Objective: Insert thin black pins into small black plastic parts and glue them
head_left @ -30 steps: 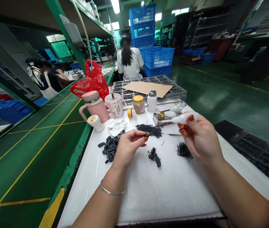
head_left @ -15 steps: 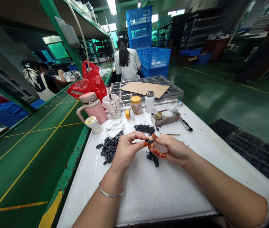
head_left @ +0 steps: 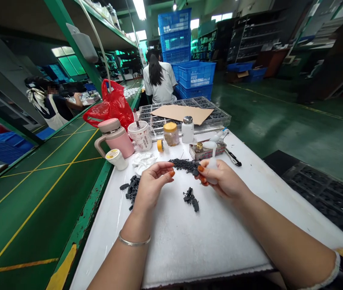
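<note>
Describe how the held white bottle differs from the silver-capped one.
The held bottle is in the right grip, partly hidden by it; the silver-capped bottle stands on the white worktable, in plain view. The held bottle narrows to a slim tip; the silver-capped bottle has a broad, shiny cap. Both are whitish.

Black part (head_left: 195,172) in right fingers (head_left: 209,172) looks matt plastic; bottle (head_left: 212,163) there, smooth translucent plastic. Tabletop (head_left: 177,249) beneath fingers is glossy; cardboard (head_left: 186,114) beyond them, matt.
</note>
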Motion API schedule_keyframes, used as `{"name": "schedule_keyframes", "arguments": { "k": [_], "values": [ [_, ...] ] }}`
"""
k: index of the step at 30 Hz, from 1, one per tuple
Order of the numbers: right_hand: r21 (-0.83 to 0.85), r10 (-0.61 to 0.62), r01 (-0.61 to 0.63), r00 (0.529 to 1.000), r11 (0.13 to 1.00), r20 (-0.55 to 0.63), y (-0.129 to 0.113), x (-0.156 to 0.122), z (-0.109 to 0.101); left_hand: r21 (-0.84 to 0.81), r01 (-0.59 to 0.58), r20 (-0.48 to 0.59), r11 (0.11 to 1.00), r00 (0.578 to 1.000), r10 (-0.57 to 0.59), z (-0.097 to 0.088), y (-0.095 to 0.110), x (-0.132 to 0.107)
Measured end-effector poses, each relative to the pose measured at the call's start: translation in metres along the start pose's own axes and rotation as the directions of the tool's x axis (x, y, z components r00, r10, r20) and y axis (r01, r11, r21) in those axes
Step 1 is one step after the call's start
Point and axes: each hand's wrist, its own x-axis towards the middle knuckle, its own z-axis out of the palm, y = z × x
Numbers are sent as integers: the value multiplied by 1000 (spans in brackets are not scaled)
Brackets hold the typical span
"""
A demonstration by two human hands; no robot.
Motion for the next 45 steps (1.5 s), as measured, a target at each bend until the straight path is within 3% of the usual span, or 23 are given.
{"name": "schedule_keyframes", "arguments": {
  "k": [3, 7, 9, 11, 13, 15, 17, 22, 27, 28, 30, 32, 33, 35, 38, 45],
  "values": [
    [-192, -172, 155, 982, 969, -75, -9, 0, -8, 30, -94, -133, 995, 986, 97, -6, 2, 0],
    [-507, -312, 192, 936, 840, -163, -17, -3, -14, 111, -215, -239, 970, 942, 236, -6, 8, 0],
    [-628, -379, 205, 912, 750, -156, -18, -4, -15, 239, -212, -171, 948, 952, 255, -1, 10, 5],
    [-701, -429, 221, 893, 679, -134, -17, -5, -15, 467, -230, -11, 854, 964, 266, 6, 10, 14],
    [-741, -453, 231, 885, 630, -109, -15, -4, -15, 706, -304, 177, 640, 950, 256, 16, 6, 26],
    [-763, -452, 231, 888, 603, -88, -12, -3, -15, 836, -347, 285, 425, 937, 203, 25, -2, 37],
    [-775, -432, 214, 898, 594, -84, -8, 0, -15, 870, -346, 305, 352, 937, 168, 32, -12, 44],
    [-779, -386, 190, 920, 597, -71, -4, 3, -12, 868, -329, 289, 372, 944, 160, 38, -27, 48],
    [-779, -393, 201, 917, 594, -63, -4, 1, -10, 836, -268, 245, 479, 963, 110, 31, -21, 48],
    [-774, -390, 204, 919, 600, -60, -5, 0, -9, 818, -243, 235, 521, 968, 84, 29, -18, 47],
    [-754, -376, 215, 926, 621, -45, -6, -1, -7, 687, -123, 182, 716, 983, -6, 24, -11, 42],
    [-732, -349, 220, 937, 644, -25, -8, -4, -4, 373, 87, 131, 924, 981, -145, 19, -5, 34],
    [-724, -335, 223, 942, 652, -12, -9, -6, -2, 184, 191, 119, 964, 969, -215, 17, -2, 29],
    [-718, -315, 232, 949, 657, 19, -10, -9, 2, -82, 314, 117, 946, 946, -304, 15, 1, 20],
    [-710, -306, 263, 950, 654, 70, -11, -15, 7, -274, 357, 133, 893, 934, -333, 14, 2, 9],
    [-691, -328, 336, 933, 640, 150, -8, -18, 12, -428, 390, 210, 815, 920, -330, 14, -5, 1]
  ]
}}
